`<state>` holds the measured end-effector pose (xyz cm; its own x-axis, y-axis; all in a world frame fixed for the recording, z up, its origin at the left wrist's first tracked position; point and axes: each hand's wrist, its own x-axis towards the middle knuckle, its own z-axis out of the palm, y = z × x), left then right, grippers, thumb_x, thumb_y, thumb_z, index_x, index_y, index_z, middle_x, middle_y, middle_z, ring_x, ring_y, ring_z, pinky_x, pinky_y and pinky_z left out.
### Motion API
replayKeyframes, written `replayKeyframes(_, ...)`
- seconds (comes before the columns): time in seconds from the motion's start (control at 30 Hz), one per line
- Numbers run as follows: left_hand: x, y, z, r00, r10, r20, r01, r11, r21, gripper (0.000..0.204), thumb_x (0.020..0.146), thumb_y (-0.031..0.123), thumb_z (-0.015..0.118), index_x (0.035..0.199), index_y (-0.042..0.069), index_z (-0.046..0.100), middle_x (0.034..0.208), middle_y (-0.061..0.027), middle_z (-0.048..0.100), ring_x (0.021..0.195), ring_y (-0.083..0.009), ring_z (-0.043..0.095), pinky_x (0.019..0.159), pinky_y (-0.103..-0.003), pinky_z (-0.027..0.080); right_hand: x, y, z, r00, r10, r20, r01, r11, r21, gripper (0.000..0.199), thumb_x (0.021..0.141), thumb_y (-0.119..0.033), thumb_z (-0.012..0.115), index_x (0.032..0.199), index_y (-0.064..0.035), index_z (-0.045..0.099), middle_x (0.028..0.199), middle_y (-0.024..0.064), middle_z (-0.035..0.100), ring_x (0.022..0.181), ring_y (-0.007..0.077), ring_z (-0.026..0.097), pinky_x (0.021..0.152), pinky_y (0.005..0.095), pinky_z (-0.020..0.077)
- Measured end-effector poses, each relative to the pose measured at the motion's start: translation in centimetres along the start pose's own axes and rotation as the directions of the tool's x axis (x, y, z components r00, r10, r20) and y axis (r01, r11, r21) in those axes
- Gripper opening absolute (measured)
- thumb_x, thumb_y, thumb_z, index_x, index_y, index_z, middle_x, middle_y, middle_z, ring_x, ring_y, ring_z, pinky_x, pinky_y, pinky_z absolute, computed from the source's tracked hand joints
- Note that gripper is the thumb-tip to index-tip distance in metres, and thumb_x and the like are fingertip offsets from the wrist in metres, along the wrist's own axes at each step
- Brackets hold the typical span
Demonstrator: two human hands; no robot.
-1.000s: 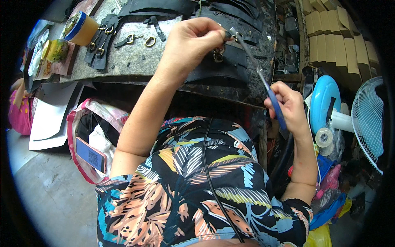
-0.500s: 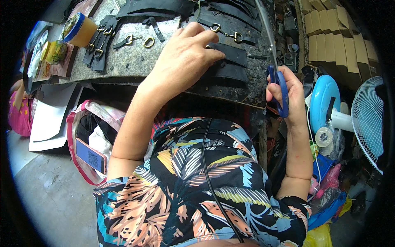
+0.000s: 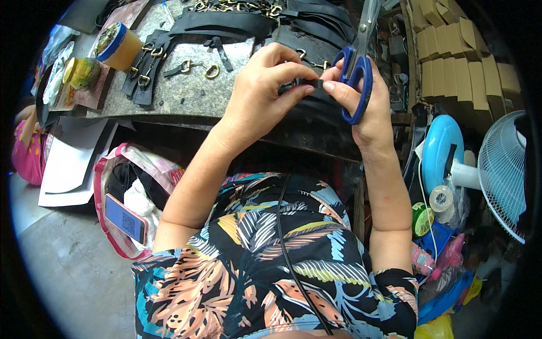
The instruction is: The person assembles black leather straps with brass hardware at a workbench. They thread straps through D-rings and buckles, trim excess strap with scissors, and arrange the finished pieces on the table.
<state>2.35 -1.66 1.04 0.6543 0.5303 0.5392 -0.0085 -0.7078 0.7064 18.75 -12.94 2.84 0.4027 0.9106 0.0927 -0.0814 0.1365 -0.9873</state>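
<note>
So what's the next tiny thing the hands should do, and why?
Maybe the right hand should pinch the end of the small black strip and gently straighten it. The left hand grips the strip, the right fingertips are at its end, and the blue-handled scissors point away, so they don't seem placed to cut.

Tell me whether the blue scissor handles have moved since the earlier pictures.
Yes. The blue scissor handles have moved left and forward, judged against the front right corner of the table.
</note>
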Motion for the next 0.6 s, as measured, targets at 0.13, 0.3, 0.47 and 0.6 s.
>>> replayKeyframes(0.13, -0.5, 0.1, -0.3, 1.0, -0.021, 0.009, 0.021, 0.999, 0.029, 0.023, 0.08, -0.001, 0.08, 0.102, 0.005, 0.076, 0.096, -0.0071, 0.066, 0.088, -0.0185, 0.066, 0.071, -0.029, 0.054, 0.4, 0.2, 0.4, 0.997, 0.079, 0.012, -0.079, 0.997, -0.003, 0.04, 0.082, -0.007, 0.08, 0.116, -0.0016, 0.058, 0.099, 0.0087, 0.07, 0.088, 0.014, 0.065, 0.084, 0.0275, 0.0508)
replayKeyframes(0.3, -0.7, 0.2, 0.0, 0.999, -0.018, -0.03, 0.017, 1.0, -0.023, 0.02, 0.079, 0.002, 0.08, 0.098, 0.005, 0.074, 0.089, -0.0084, 0.066, 0.078, -0.026, 0.067, 0.069, -0.034, 0.054, 0.9, 0.5, 0.2, 0.99, 0.141, 0.016, -0.142, 0.989, 0.045, 0.041, 0.081, -0.007, 0.08, 0.115, -0.0002, 0.059, 0.097, 0.0099, 0.071, 0.086, 0.0163, 0.066, 0.081, 0.0293, 0.0527)
replayKeyframes(0.47, -0.8, 0.6, 0.3, 0.994, -0.102, -0.036, 0.098, 0.989, -0.109, 0.02, 0.081, 0.0, 0.08, 0.099, 0.005, 0.074, 0.09, -0.0069, 0.065, 0.073, -0.0184, 0.065, 0.065, -0.03, 0.053, 0.6, 0.9, 0.4, 0.995, 0.103, -0.008, -0.102, 0.994, 0.041, 0.04, 0.081, -0.007, 0.079, 0.115, 0.0014, 0.059, 0.098, 0.0107, 0.071, 0.087, 0.017, 0.067, 0.082, 0.0297, 0.054)
replayKeyframes(0.6, -1.2, 1.4, 0.4, 0.968, -0.237, -0.086, 0.221, 0.961, -0.167, 0.015, 0.081, 0.001, 0.081, 0.091, 0.001, 0.07, 0.086, -0.007, 0.064, 0.07, -0.0157, 0.064, 0.064, -0.028, 0.053, 0.2, 0.8, 1.1, 0.999, 0.032, -0.01, -0.032, 0.999, -0.006, 0.037, 0.084, -0.003, 0.077, 0.115, -0.0003, 0.057, 0.097, 0.0085, 0.069, 0.089, 0.0145, 0.066, 0.084, 0.0279, 0.0534)
